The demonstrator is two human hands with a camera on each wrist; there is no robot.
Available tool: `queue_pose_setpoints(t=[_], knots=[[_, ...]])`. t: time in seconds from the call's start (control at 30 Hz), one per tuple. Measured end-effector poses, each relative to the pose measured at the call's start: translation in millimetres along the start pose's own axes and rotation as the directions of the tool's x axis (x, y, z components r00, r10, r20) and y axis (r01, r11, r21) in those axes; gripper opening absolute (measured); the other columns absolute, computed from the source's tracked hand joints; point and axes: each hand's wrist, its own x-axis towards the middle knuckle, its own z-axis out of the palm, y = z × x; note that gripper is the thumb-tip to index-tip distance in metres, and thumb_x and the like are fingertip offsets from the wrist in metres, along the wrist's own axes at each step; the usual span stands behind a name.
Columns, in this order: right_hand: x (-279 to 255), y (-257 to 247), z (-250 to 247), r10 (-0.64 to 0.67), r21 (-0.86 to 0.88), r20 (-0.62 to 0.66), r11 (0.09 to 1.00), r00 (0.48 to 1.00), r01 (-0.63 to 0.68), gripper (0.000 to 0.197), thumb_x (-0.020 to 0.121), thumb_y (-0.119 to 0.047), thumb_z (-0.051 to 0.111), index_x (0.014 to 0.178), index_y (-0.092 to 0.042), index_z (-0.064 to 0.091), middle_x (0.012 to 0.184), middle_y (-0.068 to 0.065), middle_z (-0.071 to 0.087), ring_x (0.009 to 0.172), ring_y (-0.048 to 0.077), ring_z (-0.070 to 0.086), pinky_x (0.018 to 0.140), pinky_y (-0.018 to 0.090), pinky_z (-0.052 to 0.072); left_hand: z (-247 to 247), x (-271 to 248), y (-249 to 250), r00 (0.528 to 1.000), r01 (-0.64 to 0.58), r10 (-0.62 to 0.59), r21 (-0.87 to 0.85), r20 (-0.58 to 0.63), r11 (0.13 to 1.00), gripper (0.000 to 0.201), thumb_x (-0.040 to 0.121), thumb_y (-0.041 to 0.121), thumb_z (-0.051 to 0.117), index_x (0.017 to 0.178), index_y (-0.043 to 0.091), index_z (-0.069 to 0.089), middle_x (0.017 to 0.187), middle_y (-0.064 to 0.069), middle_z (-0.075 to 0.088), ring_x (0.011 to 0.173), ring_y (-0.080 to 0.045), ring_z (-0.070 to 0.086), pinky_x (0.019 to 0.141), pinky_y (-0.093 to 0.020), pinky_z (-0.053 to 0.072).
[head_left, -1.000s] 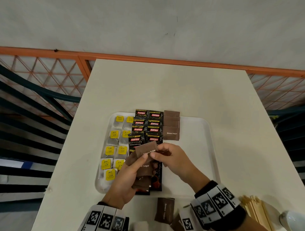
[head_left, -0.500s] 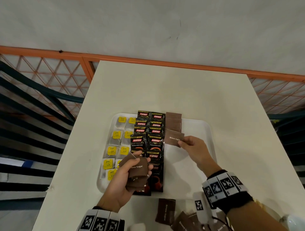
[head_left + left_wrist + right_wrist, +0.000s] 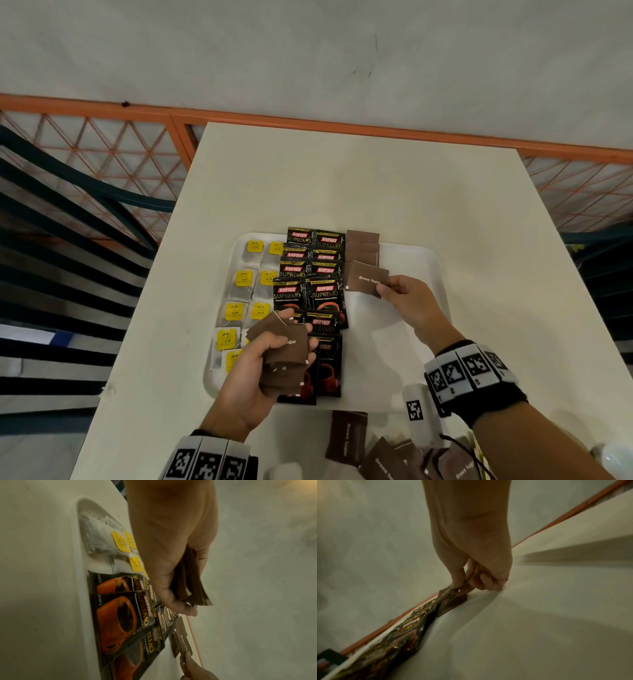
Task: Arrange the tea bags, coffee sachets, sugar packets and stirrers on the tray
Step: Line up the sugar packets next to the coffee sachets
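A white tray (image 3: 411, 329) lies on the table with yellow-tagged tea bags (image 3: 244, 278) in its left column and black coffee sachets (image 3: 310, 294) in the middle. Brown sugar packets (image 3: 362, 247) overlap in a column to their right. My right hand (image 3: 383, 291) pinches one brown sugar packet (image 3: 366, 281) by its right edge, low over the end of that column; the same hand (image 3: 462, 588) and packet (image 3: 452, 597) show in the right wrist view. My left hand (image 3: 291, 346) grips a fanned stack of brown sugar packets (image 3: 287, 356) above the near coffee sachets, its fingers (image 3: 178, 601) curled round the stack (image 3: 190, 588).
More loose brown sugar packets (image 3: 346, 435) lie on the table (image 3: 342, 188) in front of the tray's near edge. An orange railing (image 3: 274, 120) runs behind the table's far edge. The tray's right half is bare white surface.
My right hand took one packet from the left hand's stack and carried it right and away to the sugar column. The left hand stayed over the near coffee sachets.
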Motion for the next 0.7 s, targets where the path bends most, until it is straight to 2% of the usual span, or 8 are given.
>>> queue_pose_setpoints(t=[0.13,0.2,0.33,0.4,0.47,0.6,0.7], knots=[[-1.4,1.4,-1.3,0.0,-0.018,0.021,1.0,1.0,0.0,0.014,0.087,-0.009,0.061,0.1,-0.005,0.066,0.089,0.006,0.065,0.08,0.013,0.058,0.066,0.015,0.041,0.9,0.6,-2.2,1.0,-0.001,0.001,0.024,-0.019,1.0,0.048,0.076,0.0,0.043,0.123,0.006,0.053,0.1,-0.023,0.067,0.08,-0.035,0.065,0.068,-0.037,0.058],[-1.0,2.1,-1.4,-0.005,-0.031,0.003,0.999,1.0,0.005,0.011,0.087,-0.009,0.062,0.097,-0.008,0.065,0.089,0.006,0.066,0.084,0.016,0.058,0.068,0.018,0.043,1.4,0.0,-2.7,1.0,0.006,-0.005,0.031,-0.026,1.0,0.045,0.08,-0.002,0.04,0.123,0.005,0.053,0.1,-0.024,0.066,0.08,-0.036,0.065,0.068,-0.037,0.058],[-1.1,3.9,4.0,-0.014,-0.16,-0.005,0.987,1.0,0.013,0.005,0.085,-0.014,0.064,0.09,-0.014,0.065,0.077,-0.005,0.064,0.083,0.016,0.059,0.078,0.025,0.041,2.6,-1.5,-1.9,0.999,0.02,-0.019,0.029,-0.026,0.999,0.051,0.073,0.001,0.044,0.123,0.005,0.053,0.101,-0.024,0.066,0.079,-0.035,0.066,0.067,-0.037,0.059],[-0.9,3.4,7.5,-0.026,-0.191,-0.016,0.981,1.0,0.023,0.009,0.083,-0.015,0.066,0.092,-0.012,0.066,0.079,-0.003,0.064,0.083,0.015,0.058,0.077,0.025,0.04,3.0,-1.3,-2.1,0.999,0.022,-0.021,0.025,-0.026,0.999,0.05,0.074,0.0,0.043,0.122,0.005,0.052,0.099,-0.023,0.066,0.078,-0.035,0.067,0.065,-0.036,0.059],[-1.1,2.0,9.8,-0.049,-0.202,-0.044,0.979,0.998,0.039,0.014,0.082,-0.016,0.068,0.095,-0.009,0.066,0.083,-0.001,0.063,0.082,0.014,0.057,0.075,0.022,0.04,3.1,-1.4,-2.9,0.999,0.021,-0.02,0.024,-0.026,0.999,0.047,0.077,-0.001,0.041,0.122,0.005,0.052,0.097,-0.023,0.066,0.077,-0.035,0.067,0.065,-0.036,0.058],[-4.8,1.6,13.0,-0.093,-0.214,-0.109,0.975,0.99,0.068,0.016,0.082,-0.016,0.068,0.093,-0.008,0.061,0.07,-0.007,0.055,0.067,0.005,0.05,0.06,0.014,0.037,2.2,-3.0,-3.9,0.999,0.023,-0.022,0.04,-0.042,0.999,0.043,0.085,-0.003,0.036,0.123,0.004,0.052,0.099,-0.023,0.067,0.079,-0.035,0.067,0.067,-0.037,0.058],[-9.4,2.0,14.5,-0.107,-0.232,-0.137,0.97,0.985,0.073,0.021,0.083,-0.018,0.068,0.096,-0.008,0.055,0.067,-0.006,0.053,0.064,0.004,0.049,0.056,0.014,0.036,2.2,-4.5,-3.0,0.999,0.022,-0.02,0.043,-0.042,0.999,0.043,0.085,-0.003,0.037,0.124,0.004,0.052,0.1,-0.024,0.066,0.078,-0.035,0.068,0.065,-0.036,0.059]])
